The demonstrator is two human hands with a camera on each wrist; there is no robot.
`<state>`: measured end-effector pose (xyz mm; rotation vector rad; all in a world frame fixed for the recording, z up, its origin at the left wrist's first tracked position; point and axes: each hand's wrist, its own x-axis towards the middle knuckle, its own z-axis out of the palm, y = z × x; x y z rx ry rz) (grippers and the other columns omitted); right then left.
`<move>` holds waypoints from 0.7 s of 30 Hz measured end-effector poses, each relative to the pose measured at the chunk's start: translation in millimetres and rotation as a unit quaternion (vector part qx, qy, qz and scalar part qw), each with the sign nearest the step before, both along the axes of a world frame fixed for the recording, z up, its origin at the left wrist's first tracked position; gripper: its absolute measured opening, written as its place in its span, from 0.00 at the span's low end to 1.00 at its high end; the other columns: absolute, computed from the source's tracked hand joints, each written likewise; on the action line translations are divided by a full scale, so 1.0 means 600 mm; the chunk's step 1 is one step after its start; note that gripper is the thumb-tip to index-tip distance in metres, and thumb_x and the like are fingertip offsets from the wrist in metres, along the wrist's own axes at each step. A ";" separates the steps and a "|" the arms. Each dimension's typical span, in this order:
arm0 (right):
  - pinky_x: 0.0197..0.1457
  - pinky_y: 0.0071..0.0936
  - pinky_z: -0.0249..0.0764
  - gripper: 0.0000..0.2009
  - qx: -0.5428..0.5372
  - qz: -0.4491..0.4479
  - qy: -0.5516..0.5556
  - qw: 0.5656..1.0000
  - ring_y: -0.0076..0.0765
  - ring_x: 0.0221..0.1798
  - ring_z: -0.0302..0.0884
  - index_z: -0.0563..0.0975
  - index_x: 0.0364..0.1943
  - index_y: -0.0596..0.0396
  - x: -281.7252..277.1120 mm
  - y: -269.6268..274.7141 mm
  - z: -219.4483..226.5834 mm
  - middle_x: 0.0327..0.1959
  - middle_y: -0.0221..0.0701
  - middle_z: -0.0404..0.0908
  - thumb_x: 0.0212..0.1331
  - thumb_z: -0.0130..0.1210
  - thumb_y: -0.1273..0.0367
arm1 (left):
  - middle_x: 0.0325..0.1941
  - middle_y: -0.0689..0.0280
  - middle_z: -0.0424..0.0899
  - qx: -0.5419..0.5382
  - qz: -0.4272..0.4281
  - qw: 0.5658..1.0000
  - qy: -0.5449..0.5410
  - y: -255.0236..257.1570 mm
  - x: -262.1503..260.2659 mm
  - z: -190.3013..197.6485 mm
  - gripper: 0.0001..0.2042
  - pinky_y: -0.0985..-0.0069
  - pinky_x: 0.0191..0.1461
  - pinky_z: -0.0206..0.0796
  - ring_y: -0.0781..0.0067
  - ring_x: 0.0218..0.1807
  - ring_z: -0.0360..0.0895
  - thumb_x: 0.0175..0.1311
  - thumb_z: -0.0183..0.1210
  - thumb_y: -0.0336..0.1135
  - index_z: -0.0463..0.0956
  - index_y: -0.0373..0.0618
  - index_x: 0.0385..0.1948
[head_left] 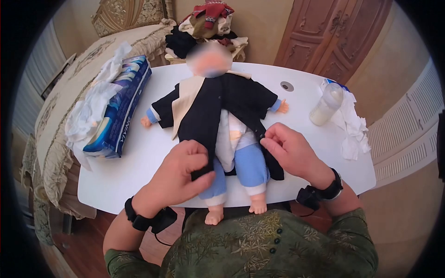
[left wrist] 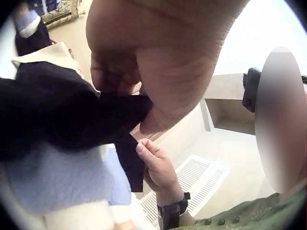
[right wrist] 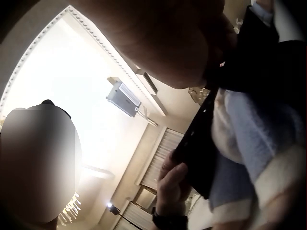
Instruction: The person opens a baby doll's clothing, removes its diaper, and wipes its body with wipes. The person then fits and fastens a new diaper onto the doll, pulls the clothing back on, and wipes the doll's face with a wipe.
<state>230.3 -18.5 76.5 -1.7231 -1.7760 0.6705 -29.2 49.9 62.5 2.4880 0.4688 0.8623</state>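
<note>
A doll in a black coat point(head_left: 199, 111) with a cream lapel point(head_left: 186, 99) and blue trousers point(head_left: 249, 164) lies on its back, feet towards the person. The left hand point(head_left: 178, 169) pinches the coat's lower front edge on the left; in the left wrist view black cloth point(left wrist: 53, 112) runs between thumb and fingers of that hand point(left wrist: 158, 57). The right hand point(head_left: 292, 148) pinches the other front edge, along which small snaps show in the right wrist view. The coat hangs apart at the front, over a white top point(head_left: 223, 139).
On the white table point(head_left: 153, 180), a blue pack point(head_left: 125, 109) with crumpled wipes point(head_left: 95, 109) stands at the left. A bottle point(head_left: 327, 105) and white tissues point(head_left: 354, 134) are at the right. Beyond the table are piled clothes point(head_left: 208, 23) and a bed point(head_left: 69, 92).
</note>
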 end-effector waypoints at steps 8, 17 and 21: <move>0.41 0.32 0.72 0.08 0.004 0.184 -0.005 0.983 0.42 0.38 0.77 0.76 0.40 0.56 -0.030 -0.015 -0.046 0.34 0.38 0.79 0.60 0.52 0.68 | 0.37 0.60 0.76 -0.035 -0.182 0.976 0.113 -0.013 0.022 -0.014 0.09 0.68 0.46 0.66 0.57 0.41 0.74 0.55 0.61 0.34 0.76 0.42 0.35; 0.52 0.31 0.69 0.19 0.158 0.243 -0.065 0.955 0.42 0.46 0.71 0.74 0.52 0.53 0.033 0.007 -0.065 0.44 0.36 0.71 0.53 0.57 0.73 | 0.67 0.52 0.61 0.049 -0.038 0.992 0.114 0.010 -0.008 -0.038 0.24 0.60 0.69 0.49 0.49 0.71 0.53 0.56 0.61 0.44 0.72 0.45 0.54; 0.55 0.32 0.68 0.21 0.127 0.261 -0.072 0.954 0.43 0.51 0.68 0.73 0.54 0.53 0.053 0.005 -0.058 0.47 0.39 0.70 0.53 0.58 0.71 | 0.69 0.51 0.57 0.042 -0.116 0.977 0.175 0.018 -0.026 -0.022 0.26 0.59 0.71 0.44 0.47 0.72 0.48 0.54 0.63 0.46 0.72 0.51 0.56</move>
